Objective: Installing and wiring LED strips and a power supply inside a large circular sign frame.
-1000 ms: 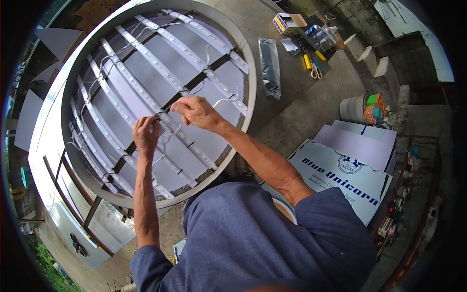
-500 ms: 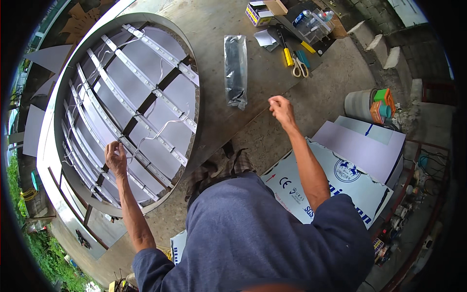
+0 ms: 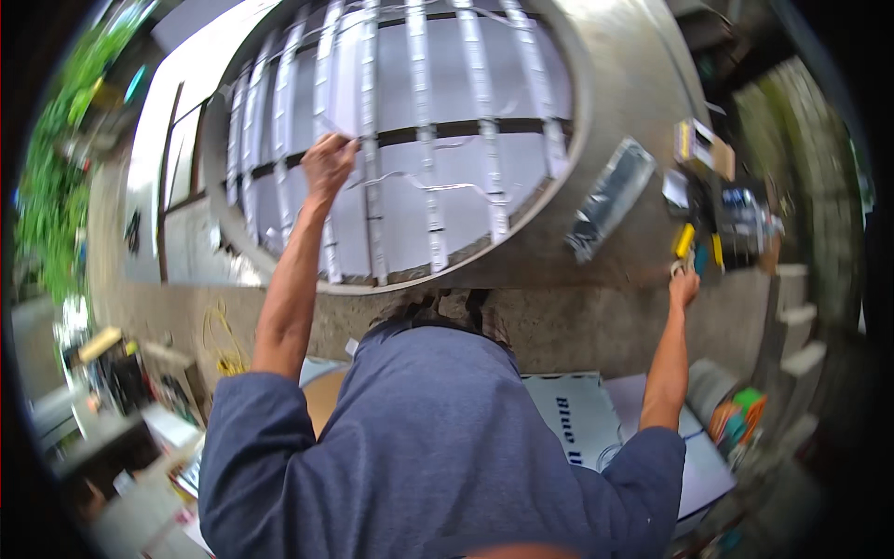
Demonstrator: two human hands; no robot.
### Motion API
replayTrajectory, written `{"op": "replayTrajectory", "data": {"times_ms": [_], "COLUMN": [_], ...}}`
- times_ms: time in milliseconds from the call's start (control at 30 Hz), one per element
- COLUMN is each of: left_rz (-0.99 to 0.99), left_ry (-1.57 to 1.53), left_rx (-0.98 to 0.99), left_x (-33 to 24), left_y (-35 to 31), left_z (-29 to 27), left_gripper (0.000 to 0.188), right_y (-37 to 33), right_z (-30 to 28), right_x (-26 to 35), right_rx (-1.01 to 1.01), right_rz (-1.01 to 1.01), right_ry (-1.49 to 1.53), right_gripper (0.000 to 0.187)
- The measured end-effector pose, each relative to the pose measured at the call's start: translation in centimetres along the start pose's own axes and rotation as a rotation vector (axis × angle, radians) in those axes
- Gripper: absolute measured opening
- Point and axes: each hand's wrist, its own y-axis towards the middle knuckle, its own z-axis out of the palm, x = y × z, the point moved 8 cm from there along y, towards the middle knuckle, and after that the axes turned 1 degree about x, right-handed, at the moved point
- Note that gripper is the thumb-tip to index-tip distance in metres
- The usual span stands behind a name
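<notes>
A round metal frame (image 3: 585, 102) holds several LED light strips (image 3: 424, 102) fixed across dark crossbars, with thin white wires (image 3: 447, 186) running between them. Over the strips, my left hand (image 3: 329, 166) is closed with its fingers pinched together. Motion blur hides what its fingertips hold, though a white wire seems to lie close by. Far to the right, my right hand (image 3: 684, 287) has its fingers closed at the handles of the scissors (image 3: 678, 268), near the table's edge. Beside them lies a yellow-handled tool (image 3: 684, 240).
A clear plastic bag with something black inside (image 3: 610, 198) lies on the metal table (image 3: 521, 270). An open small box (image 3: 700, 149) and a clear plastic container (image 3: 750, 224) stand at the right end. Sheet boards (image 3: 568, 410) and a bucket (image 3: 712, 387) are on the floor behind me.
My view has turned, so the round frame now sits ahead of me. My right hand has gone from empty air to the scissors; my left hand stays over the strips.
</notes>
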Motion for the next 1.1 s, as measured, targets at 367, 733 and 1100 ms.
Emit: {"op": "replayTrajectory", "data": {"times_ms": [367, 733, 1100], "left_rz": [-0.340, -0.403, -0.477], "left_ry": [-0.469, -0.446, -0.406], "left_rx": [0.010, -0.063, -0.091], "left_x": [3.8, 3.4, 3.0], "left_y": [0.2, -1.4, -1.3], "left_z": [0.2, -0.3, -1.1], "left_gripper": [0.014, 0.013, 0.018], "right_y": [-5.0, -16.4, -21.1], "right_z": [3.7, -4.9, -10.7], "right_x": [-4.1, 20.7, 44.6], "right_rx": [0.414, 1.024, 0.855], "right_rz": [0.704, 0.203, -0.964], "right_ry": [0.657, 2.028, 0.660], "right_gripper": [0.039, 0.054, 0.067]}}
